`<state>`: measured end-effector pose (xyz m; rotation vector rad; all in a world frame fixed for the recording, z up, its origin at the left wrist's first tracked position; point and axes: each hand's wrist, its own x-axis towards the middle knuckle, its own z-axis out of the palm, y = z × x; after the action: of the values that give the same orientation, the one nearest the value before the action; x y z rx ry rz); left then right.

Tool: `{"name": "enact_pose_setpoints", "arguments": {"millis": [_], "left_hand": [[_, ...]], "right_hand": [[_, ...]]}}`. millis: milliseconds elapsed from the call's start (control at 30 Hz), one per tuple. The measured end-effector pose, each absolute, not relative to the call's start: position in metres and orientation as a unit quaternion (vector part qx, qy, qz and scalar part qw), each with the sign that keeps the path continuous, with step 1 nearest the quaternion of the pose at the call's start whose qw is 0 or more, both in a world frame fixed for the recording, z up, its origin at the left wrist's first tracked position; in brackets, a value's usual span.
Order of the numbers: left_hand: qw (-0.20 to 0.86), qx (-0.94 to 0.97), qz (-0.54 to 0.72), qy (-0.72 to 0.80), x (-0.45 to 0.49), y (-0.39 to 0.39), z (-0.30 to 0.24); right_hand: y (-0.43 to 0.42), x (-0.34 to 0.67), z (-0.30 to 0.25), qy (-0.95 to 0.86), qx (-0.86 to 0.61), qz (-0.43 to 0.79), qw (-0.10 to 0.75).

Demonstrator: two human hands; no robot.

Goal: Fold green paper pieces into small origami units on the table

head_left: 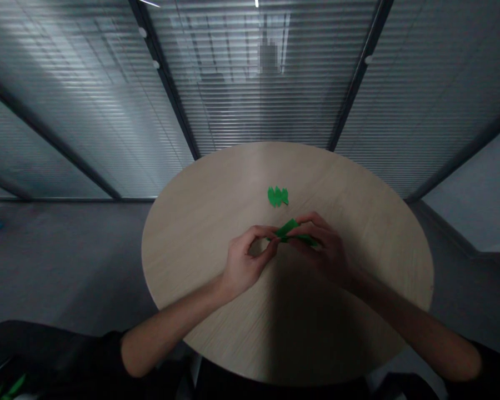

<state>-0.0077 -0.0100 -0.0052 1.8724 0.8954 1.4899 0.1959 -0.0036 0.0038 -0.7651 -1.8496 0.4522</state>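
We are holding a green strip (288,227) over the table (191,233), our left hand (245,256) and right hand (324,245) both pinching it. Just beyond, a jagged green piece (278,196) is lying; tabletop is stretching toward the round edge (270,144) either side.

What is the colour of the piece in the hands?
The held piece is green, seen best in the head view.

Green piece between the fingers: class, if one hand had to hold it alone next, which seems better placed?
Probably the right hand: its fingers reach over more of the green piece, while the left hand pinches only near one end, between thumb and fingertip.
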Motion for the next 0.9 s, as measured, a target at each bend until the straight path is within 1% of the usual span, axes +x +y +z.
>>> {"name": "enact_pose_setpoints", "arguments": {"millis": [167, 367, 533, 667, 900], "left_hand": [[0.301, 0.714, 0.543, 0.324, -0.0074, -0.0118, -0.0046], [0.304, 0.718, 0.539, 0.317, -0.0064, -0.0129, -0.0047], [0.344, 0.696, 0.546, 0.314, -0.0047, -0.0141, -0.0048], [0.37, 0.685, 0.549, 0.303, -0.0034, -0.0129, -0.0045], [0.332, 0.682, 0.543, 0.36, -0.0047, -0.0072, -0.0083]], "right_hand": [[-0.0043, 0.1924, 0.0059, -0.735, -0.351, 0.209, 0.542], [-0.0061, 0.1902, 0.0057, -0.716, -0.374, 0.232, 0.542], [-0.0071, 0.1907, 0.0036, -0.706, -0.392, 0.245, 0.537], [-0.006, 0.1905, 0.0044, -0.714, -0.381, 0.218, 0.545], [-0.0058, 0.1912, 0.0059, -0.734, -0.351, 0.141, 0.564]]}}
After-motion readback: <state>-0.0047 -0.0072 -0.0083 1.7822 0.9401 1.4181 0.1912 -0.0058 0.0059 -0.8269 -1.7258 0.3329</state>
